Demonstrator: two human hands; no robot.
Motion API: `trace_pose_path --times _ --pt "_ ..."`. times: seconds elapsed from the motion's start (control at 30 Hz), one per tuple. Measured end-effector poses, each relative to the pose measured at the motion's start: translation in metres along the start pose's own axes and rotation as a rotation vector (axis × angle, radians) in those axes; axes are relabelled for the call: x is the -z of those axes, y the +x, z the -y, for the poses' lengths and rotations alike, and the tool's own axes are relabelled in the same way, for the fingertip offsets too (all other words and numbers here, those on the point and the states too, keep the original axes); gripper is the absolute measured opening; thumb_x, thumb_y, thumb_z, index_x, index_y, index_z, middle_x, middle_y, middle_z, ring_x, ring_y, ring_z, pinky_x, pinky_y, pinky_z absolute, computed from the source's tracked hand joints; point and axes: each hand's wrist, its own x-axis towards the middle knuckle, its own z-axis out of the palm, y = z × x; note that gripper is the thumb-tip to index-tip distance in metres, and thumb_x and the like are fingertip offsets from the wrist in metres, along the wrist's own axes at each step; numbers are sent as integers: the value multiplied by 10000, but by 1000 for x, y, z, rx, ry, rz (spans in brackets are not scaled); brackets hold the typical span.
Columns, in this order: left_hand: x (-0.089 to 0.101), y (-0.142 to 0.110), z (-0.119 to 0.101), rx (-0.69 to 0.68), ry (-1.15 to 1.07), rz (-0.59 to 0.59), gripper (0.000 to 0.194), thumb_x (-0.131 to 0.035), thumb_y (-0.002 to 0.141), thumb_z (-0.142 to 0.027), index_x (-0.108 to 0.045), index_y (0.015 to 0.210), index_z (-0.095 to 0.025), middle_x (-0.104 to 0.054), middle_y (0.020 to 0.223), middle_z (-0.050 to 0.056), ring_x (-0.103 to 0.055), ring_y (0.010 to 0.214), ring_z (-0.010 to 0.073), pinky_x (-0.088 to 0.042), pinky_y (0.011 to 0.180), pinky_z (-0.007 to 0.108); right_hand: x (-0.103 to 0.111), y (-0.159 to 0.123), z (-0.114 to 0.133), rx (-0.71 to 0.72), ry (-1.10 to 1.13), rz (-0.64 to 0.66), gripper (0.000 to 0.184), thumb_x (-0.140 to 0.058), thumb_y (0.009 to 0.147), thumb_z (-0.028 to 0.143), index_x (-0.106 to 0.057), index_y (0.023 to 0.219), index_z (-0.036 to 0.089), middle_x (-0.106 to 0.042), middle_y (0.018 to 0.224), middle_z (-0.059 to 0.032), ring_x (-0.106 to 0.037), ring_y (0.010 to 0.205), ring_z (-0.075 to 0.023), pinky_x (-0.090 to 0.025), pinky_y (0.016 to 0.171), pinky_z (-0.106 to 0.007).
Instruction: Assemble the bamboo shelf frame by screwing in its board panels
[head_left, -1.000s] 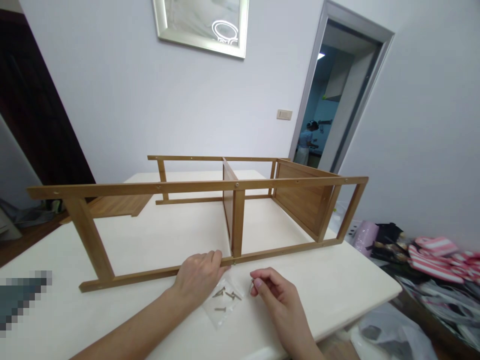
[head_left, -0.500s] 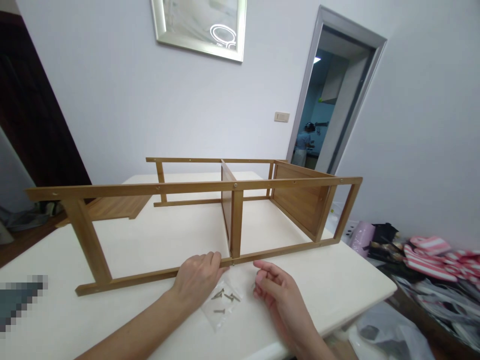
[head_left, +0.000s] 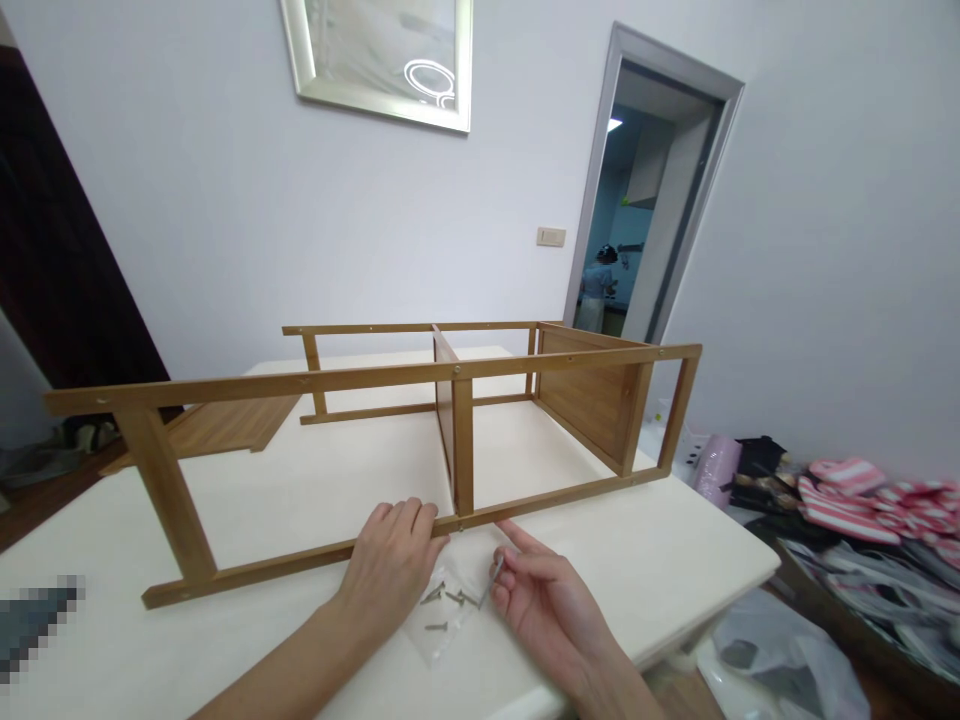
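Observation:
A wooden shelf frame (head_left: 465, 440) lies on its side on the white table (head_left: 660, 570). My left hand (head_left: 394, 550) is closed over its near lower rail, just left of the middle upright. To the right of that joint, my right hand (head_left: 544, 600) pinches a thin grey metal rod (head_left: 496, 572) that looks like a hex key. The right index finger stretches toward the rail's underside. Between the hands, several screws (head_left: 456, 598) rest on a clear plastic bag (head_left: 435, 650). A bolt head (head_left: 461, 528) shows at the joint, close to the left fingertips.
Slatted wooden panel (head_left: 232, 420) lies at the table's far left. A dark pixelated object (head_left: 34, 625) is at the left edge. Beyond the right edge are striped cloths (head_left: 847, 500), a pink roll (head_left: 716, 470) and plastic bags (head_left: 780, 650). Another person (head_left: 598, 285) stands beyond the doorway.
The view has shifted slightly. My right hand has turned, so the thin metal rod in its fingers now shows more clearly. My left hand keeps its place on the rail.

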Motion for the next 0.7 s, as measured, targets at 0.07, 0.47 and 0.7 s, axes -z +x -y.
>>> trace_pose_path --times 0.07,0.47,0.7 --pt "10 2 -2 35 -135 -42 128 -577 889 -217 -645 982 -163 -672 896 101 -608 850 261 -400 785 383 1 -1 0 -9 13 6 420 -772 636 -8 -614 998 135 -607 643 33 -532 535 -68 -463 573 -185" --pt "28 -1 -43 1023 -1528 557 462 -655 760 -594 -597 628 -155 -447 444 -53 -291 348 54 -178 382 215 0 -2 0 7 46 44 563 -765 648 -19 -539 1141 134 -615 677 16 -538 557 -77 -458 589 -188" --pt "26 -9 -28 1259 -1919 429 277 -792 739 -326 -658 872 -124 -610 674 -12 -457 458 42 -325 405 157 -2 -4 0 7 51 33 605 -781 639 -10 -524 1170 125 -623 682 12 -538 556 -77 -452 582 -189"
